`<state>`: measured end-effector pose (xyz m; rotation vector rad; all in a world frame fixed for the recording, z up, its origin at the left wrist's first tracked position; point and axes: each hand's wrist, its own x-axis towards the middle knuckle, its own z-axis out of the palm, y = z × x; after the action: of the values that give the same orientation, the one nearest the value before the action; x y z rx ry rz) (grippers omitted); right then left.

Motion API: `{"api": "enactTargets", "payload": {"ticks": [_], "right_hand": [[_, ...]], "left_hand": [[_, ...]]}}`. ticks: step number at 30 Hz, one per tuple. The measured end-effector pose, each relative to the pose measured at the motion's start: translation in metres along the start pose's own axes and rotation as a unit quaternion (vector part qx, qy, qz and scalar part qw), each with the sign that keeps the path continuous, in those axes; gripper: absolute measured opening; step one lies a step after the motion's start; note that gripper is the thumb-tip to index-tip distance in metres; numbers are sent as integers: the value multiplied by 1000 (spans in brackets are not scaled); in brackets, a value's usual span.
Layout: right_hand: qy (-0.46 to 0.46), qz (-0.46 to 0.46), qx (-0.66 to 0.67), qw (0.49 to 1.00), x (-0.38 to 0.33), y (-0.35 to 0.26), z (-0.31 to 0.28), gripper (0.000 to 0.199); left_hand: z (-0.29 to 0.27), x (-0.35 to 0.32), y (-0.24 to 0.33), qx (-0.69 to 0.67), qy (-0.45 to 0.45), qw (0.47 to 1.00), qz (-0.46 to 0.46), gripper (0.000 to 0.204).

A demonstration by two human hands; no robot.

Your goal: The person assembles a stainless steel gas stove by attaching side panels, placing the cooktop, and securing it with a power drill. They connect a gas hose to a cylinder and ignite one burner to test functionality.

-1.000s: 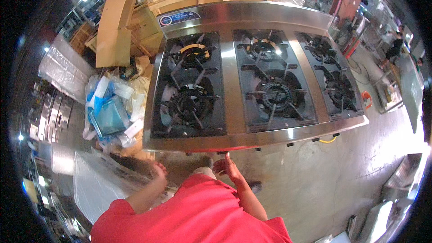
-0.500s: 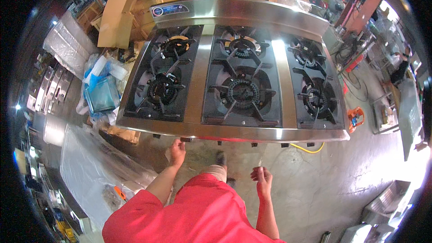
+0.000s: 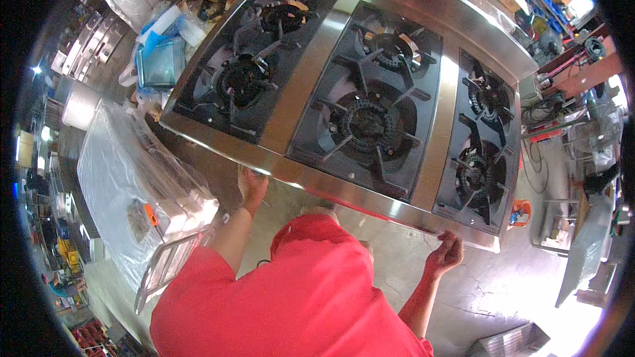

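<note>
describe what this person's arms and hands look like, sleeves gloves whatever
The person wears a plain red shirt with short sleeves that leave both forearms uncovered. The left hand and right hand are bare, without gloves. No watch or bracelet shows on either wrist.

Steel stove [image 3: 317, 178], one; black panels [image 3: 309, 133], three; burners [image 3: 367, 125], six, at two per panel; steel strips [image 3: 309, 76] between panels, two; rear backsplash [image 3: 473, 19], one; left hand [image 3: 253, 187], one; right hand [image 3: 446, 254], one; red shirt [image 3: 297, 284], one; orange handle [image 3: 152, 215], one.
</note>
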<state>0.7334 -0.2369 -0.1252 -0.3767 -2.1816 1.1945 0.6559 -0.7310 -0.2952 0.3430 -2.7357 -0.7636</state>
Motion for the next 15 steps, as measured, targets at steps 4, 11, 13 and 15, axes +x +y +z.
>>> {"api": "enactTargets", "payload": {"ticks": [4, 11, 13, 15], "right_hand": [[-7, -132, -121, 984, 58, 29, -18, 21], [-114, -145, -53, 981, 79, 45, -21, 18], [-125, -164, -60, 977, 79, 44, -21, 18], [-126, -162, -52, 977, 80, 43, -20, 10]], "left_hand": [[11, -68, 39, 37, 1, 998, -44, 69], [140, -127, 18, -37, -227, 973, -26, 52], [157, -120, 16, 342, -122, 918, 159, 44], [144, -113, 22, -334, -99, 912, -218, 35]]}}
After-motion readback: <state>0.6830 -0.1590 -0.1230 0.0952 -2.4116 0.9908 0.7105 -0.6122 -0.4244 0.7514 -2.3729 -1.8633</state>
